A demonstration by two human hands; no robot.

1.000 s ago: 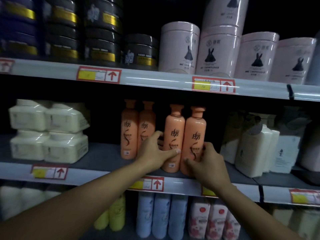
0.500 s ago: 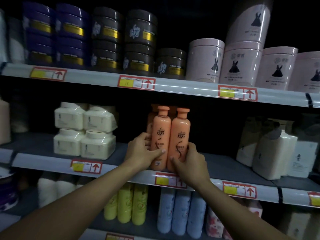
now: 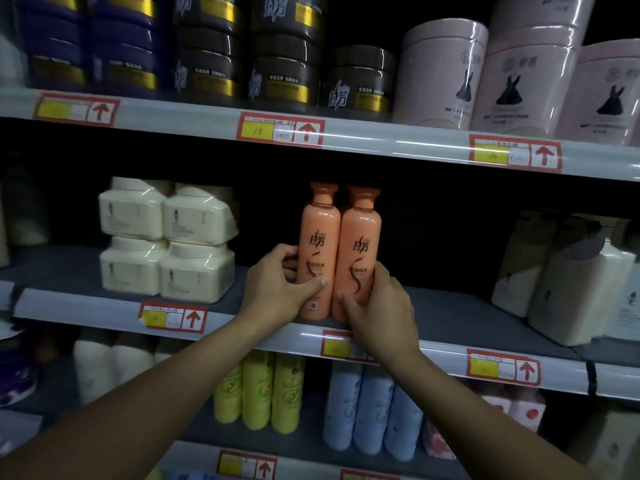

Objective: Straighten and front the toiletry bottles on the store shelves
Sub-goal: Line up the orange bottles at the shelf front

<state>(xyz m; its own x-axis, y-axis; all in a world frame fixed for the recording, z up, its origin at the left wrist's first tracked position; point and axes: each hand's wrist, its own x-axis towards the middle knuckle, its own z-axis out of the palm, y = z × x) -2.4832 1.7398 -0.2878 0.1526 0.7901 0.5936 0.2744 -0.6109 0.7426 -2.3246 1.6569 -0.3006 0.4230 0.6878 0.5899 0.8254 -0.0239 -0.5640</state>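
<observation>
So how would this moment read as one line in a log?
left hand: grips left orange bottle | right hand: grips right orange bottle | bottles: upright, touching, labels forward, at middle shelf front edge

Three shelves here, pretty dim lighting. The top shelf (image 3: pixel 381 140) has purple jars (image 3: pixel 86 46) on the left, dark jars with gold bands (image 3: pixel 277 77) in the middle, and pink canisters with a rabbit print (image 3: pixel 519 77) on the right. The middle shelf (image 3: pixel 104 299) carries stacked cream tubs (image 3: pixel 166 244), two orange bottles (image 3: pixel 341 244) standing upright and touching each other right at the front edge, and cream pouches (image 3: pixel 561 278) over to the right. The bottom shelf (image 3: pixel 194 431) holds white bottles (image 3: pixel 114 365), yellow bottles (image 3: pixel 259 393) and light blue bottles (image 3: pixel 370 410). Red and yellow price tags (image 3: pixel 280 131) are stuck along the shelf edges.
</observation>
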